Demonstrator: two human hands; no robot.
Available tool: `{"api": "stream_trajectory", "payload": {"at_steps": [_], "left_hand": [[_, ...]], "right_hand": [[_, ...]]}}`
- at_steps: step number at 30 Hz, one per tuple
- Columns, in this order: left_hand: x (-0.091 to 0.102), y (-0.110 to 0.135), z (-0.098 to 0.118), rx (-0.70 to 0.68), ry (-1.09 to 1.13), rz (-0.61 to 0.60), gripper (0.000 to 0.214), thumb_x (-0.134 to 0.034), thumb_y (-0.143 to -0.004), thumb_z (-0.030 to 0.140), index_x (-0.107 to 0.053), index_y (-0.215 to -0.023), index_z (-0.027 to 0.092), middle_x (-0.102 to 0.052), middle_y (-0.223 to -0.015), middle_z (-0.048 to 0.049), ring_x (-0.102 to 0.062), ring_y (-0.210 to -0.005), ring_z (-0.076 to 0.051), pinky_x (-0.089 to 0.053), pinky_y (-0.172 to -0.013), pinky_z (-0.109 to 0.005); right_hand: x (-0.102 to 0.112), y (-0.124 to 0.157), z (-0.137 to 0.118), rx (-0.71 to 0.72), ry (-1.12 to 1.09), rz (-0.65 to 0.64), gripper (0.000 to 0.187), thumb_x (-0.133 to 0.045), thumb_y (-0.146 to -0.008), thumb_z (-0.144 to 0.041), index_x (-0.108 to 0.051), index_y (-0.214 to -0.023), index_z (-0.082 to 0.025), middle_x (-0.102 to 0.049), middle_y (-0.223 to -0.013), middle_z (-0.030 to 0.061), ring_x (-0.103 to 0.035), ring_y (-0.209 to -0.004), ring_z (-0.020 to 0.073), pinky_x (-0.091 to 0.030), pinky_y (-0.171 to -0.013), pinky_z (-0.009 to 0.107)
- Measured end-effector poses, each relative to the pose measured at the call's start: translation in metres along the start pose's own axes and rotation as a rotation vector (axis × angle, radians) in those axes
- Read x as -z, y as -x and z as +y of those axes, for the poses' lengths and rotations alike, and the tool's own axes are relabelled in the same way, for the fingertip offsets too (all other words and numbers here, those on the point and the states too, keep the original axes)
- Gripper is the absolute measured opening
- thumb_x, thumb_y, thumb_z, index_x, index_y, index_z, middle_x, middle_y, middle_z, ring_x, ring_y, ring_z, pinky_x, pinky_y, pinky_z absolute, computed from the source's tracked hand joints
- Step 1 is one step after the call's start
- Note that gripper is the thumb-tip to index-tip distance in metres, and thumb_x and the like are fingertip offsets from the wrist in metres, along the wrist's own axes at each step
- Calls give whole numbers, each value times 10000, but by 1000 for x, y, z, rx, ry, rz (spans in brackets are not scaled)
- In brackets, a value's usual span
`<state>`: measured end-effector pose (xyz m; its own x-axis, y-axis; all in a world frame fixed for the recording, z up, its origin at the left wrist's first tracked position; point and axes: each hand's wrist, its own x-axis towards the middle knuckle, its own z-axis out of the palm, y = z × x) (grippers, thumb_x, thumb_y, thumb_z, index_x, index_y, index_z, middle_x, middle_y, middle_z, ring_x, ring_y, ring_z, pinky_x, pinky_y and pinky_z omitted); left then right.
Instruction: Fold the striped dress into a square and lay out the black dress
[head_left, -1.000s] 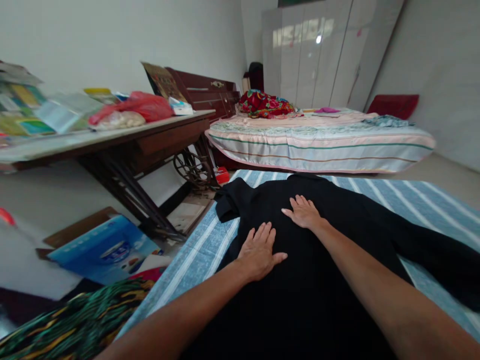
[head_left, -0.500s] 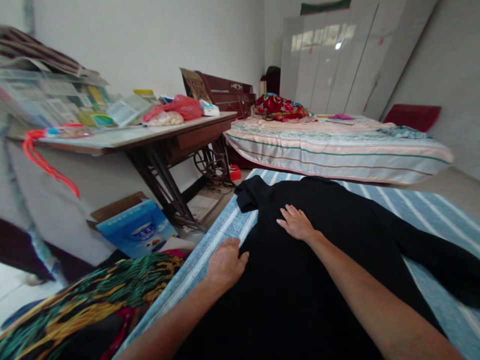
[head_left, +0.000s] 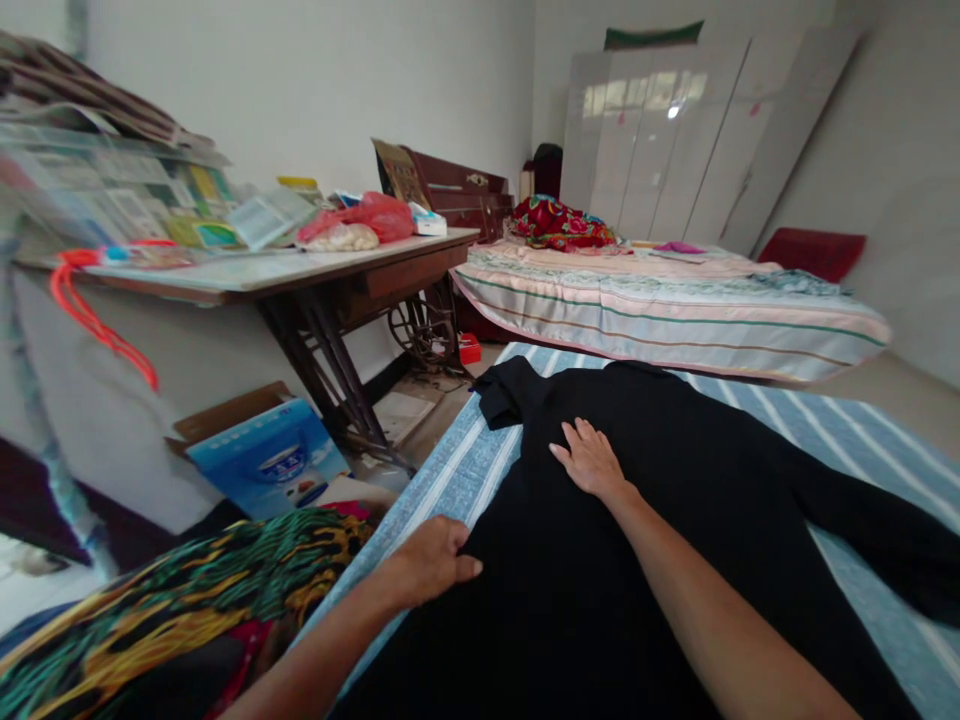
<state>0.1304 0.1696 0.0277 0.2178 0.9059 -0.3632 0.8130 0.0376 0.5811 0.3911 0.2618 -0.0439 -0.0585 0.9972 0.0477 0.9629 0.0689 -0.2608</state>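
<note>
A black long-sleeved shirt (head_left: 570,600) lies spread on a bed with a blue-and-white striped cover (head_left: 480,450). One sleeve stretches out to the right; at the far left a shorter folded part of the other sleeve shows. My right hand (head_left: 592,458) rests flat on the upper part of the shirt, fingers stretched out and holding nothing. At the shirt's left edge, my left hand (head_left: 431,562) has its fingers curled and thumb out, with the edge of the cloth between them. Its fingertips are partly hidden.
To the left stands a sewing-machine table (head_left: 360,270) bearing a red plastic bag (head_left: 382,217) and clear boxes. Below are a blue carton (head_left: 270,455) and a green-and-yellow patterned cloth (head_left: 225,570). Beyond are a second bed (head_left: 675,310) and a white wardrobe (head_left: 660,140).
My left hand has moved down the shirt's left edge, toward me. My right hand stays flat at about the same place on the cloth. The view has shifted slightly.
</note>
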Motion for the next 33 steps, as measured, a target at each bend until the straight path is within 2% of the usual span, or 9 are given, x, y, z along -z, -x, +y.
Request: {"api": "stream_trajectory", "payload": {"at_steps": [2, 6, 10, 13, 15, 20, 25, 29, 33], "left_hand": [[6, -21, 10, -9, 93, -39, 261, -657, -588, 348, -470, -517, 181, -380, -439, 62, -381, -460, -103, -256, -465, -230], [6, -87, 46, 189, 525, 63, 190, -663, -643, 315, -554, -667, 161, -515, -496, 32, -501, -489, -126, -377, -473, -228], [-3, -149, 80, 191, 676, 57, 182, -685, -636, 258, -533, -648, 159, -553, -514, 9, -554, -492, -141, -444, -482, -254], [-9, -175, 92, 172, 774, -9, 214, -745, -556, 227, -574, -655, 142, -632, -587, -56, -625, -570, -216, -509, -528, -330], [-12, -184, 95, 141, 816, 6, 236, -762, -523, 201, -590, -670, 133, -651, -612, -70, -635, -587, -234, -521, -545, -351], [-16, -188, 88, -7, 884, 182, 292, -770, -521, 170, -580, -742, 162, -630, -598, 22, -597, -562, -141, -500, -569, -257], [-9, -189, 84, -20, 948, 32, 299, -742, -558, 220, -595, -811, 158, -685, -727, -31, -649, -672, -184, -541, -656, -318], [-4, -199, 90, 44, 888, -70, 226, -725, -572, 248, -609, -717, 119, -682, -681, -102, -657, -649, -258, -551, -619, -404], [-5, -208, 94, -32, 804, 92, 217, -711, -585, 189, -618, -769, 119, -676, -693, -60, -652, -713, -238, -539, -642, -351]], "right_hand": [[-1, 0, 0, 4, -12, 15, 664, -238, -926, -562, -296, -1425, -127, -221, -1491, 178, -174, -1376, 267, -153, -1084, 409], [-4, -1, 1, -13, -51, 45, 674, -237, -924, -563, -285, -1426, -116, -246, -1479, 184, -176, -1375, 272, -171, -1080, 402], [-6, -2, 3, -25, -126, 73, 667, -228, -928, -537, -310, -1410, -83, -304, -1452, 185, -226, -1359, 275, -190, -1081, 396], [-6, -4, 6, -3, -155, 114, 653, -215, -932, -513, -326, -1397, -69, -353, -1424, 184, -279, -1337, 271, -210, -1080, 392], [-6, -5, 8, 2, -169, 140, 642, -212, -933, -502, -337, -1388, -66, -386, -1403, 179, -312, -1320, 265, -228, -1074, 386], [-3, -7, 8, -20, -195, 138, 634, -217, -933, -494, -343, -1385, -67, -420, -1378, 171, -324, -1310, 274, -245, -1065, 380], [-3, -7, 7, -36, -177, 87, 628, -212, -935, -494, -337, -1390, -81, -402, -1397, 159, -286, -1330, 280, -219, -1074, 398], [-5, -6, 7, -27, -155, 73, 630, -223, -935, -495, -319, -1400, -81, -370, -1423, 152, -255, -1346, 283, -195, -1083, 407], [-4, -6, 7, -25, -143, 62, 637, -200, -933, -504, -310, -1406, -91, -360, -1431, 147, -257, -1348, 273, -202, -1079, 398]]}}
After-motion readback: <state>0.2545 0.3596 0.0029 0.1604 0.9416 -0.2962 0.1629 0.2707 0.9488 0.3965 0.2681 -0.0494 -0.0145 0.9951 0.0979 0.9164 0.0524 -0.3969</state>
